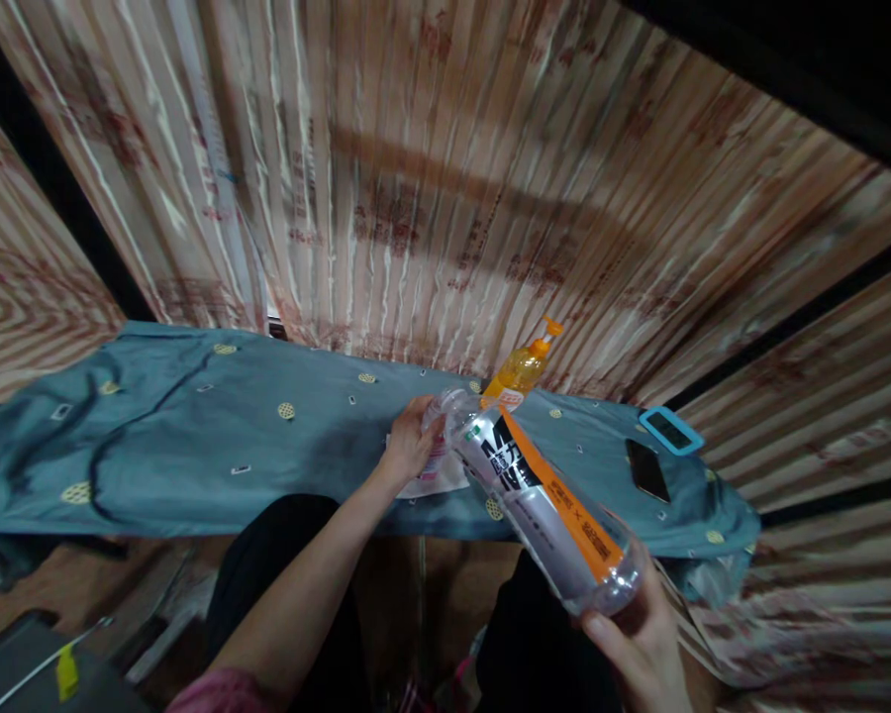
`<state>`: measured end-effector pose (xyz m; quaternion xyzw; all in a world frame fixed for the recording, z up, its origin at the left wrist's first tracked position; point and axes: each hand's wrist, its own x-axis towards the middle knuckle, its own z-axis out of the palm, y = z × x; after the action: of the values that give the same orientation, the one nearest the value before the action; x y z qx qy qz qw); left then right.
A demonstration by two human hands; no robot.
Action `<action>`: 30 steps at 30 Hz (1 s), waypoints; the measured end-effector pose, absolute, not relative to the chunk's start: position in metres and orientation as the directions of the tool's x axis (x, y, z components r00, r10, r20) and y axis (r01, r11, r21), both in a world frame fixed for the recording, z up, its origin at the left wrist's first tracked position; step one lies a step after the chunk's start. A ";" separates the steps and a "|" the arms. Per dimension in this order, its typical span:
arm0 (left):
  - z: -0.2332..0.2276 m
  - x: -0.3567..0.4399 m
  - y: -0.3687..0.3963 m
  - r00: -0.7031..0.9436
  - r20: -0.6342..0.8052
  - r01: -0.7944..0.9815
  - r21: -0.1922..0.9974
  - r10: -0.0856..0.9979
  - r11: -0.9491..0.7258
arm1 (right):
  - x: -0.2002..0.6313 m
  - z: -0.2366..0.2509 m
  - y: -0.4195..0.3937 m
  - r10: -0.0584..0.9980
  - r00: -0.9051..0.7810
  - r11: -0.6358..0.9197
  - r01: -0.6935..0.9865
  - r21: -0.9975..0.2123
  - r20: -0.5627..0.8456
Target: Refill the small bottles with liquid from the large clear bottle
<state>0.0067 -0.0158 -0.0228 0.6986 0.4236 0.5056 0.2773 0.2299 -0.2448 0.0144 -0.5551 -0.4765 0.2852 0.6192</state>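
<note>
A large clear plastic bottle point(542, 510) with a black, silver and orange label is tilted, its neck toward the upper left. Its base end rests in my right hand point(643, 634), fingers wrapped round it. My left hand point(410, 443) is closed around a smaller clear container point(437, 458) with pink print, just under the large bottle's neck. Whether the neck touches this container's mouth I cannot make out. White paper or cloth point(435, 483) lies beneath. Behind the large bottle stands a pump bottle point(520, 371) of yellow liquid with an orange pump head.
A narrow surface under a teal patterned cloth point(193, 426) runs across in front of my knees. On its right end lie a dark phone point(647, 470) and a blue-framed device point(670, 432). Striped, printed sheeting point(431, 198) forms the wall, with dark bars point(824, 312).
</note>
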 end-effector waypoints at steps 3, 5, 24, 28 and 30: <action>-0.025 0.007 -0.015 0.123 0.488 0.316 0.806 0.864 -0.501 | 0.231 0.015 -0.246 0.888 0.358 0.230 0.199 -0.953 0.290; -0.025 0.007 -0.015 0.127 0.497 0.316 0.800 0.858 -0.510 | 0.230 0.016 -0.246 0.888 0.348 0.243 0.196 -0.950 0.299; -0.026 0.007 -0.014 0.128 0.500 0.327 0.794 0.857 -0.512 | 0.221 0.024 -0.240 0.895 0.365 0.240 0.090 -0.967 0.256; -0.025 0.008 -0.015 0.126 0.502 0.320 0.796 0.856 -0.514 | 0.200 0.044 -0.242 0.854 0.508 0.128 0.005 -0.992 0.113; -0.024 0.008 -0.015 0.125 0.500 0.316 0.798 0.857 -0.512 | 0.194 0.049 -0.243 0.844 0.530 0.098 0.004 -0.995 0.085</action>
<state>0.0077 -0.0146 -0.0242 0.7022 0.4176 0.5129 0.2635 0.1944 -0.2431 0.0490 -0.5881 -0.3604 0.3246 0.6472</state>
